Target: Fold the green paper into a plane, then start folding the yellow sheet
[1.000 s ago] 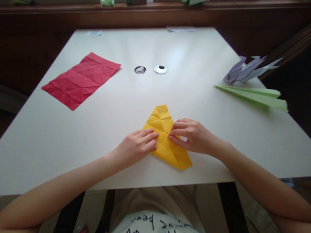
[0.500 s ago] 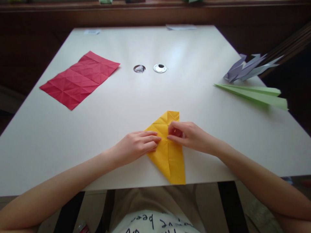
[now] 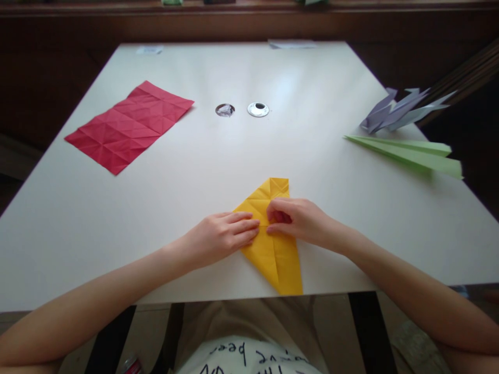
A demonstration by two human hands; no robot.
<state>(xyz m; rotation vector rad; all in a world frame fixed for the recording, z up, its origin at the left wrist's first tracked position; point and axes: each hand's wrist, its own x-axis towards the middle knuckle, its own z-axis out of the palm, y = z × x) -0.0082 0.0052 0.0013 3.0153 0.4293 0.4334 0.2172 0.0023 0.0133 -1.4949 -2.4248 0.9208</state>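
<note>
A folded sheet of yellow origami paper (image 3: 286, 265) lies near the table's front edge, marked with crease lines. My left hand (image 3: 230, 232) rests flat on its left side, fingers stretched out and pressing it down. On the right side, the curled fingers and thumb of my right hand (image 3: 298, 221) take hold of the paper near its central crease. The fingertips' exact grip is partly hidden by the hand. Both hands almost meet over the middle of the sheet.
A creased red paper (image 3: 130, 127) lies at the left on the white table (image 3: 187, 182). To the right are a green paper plane (image 3: 409, 153) and purple folded paper (image 3: 384, 111). Two round holes (image 3: 258, 109) sit in the tabletop behind the yellow paper.
The lower end of the yellow paper has turned slightly to the right. My right fingers have shifted a little on it, while my left hand stays pressed down.
</note>
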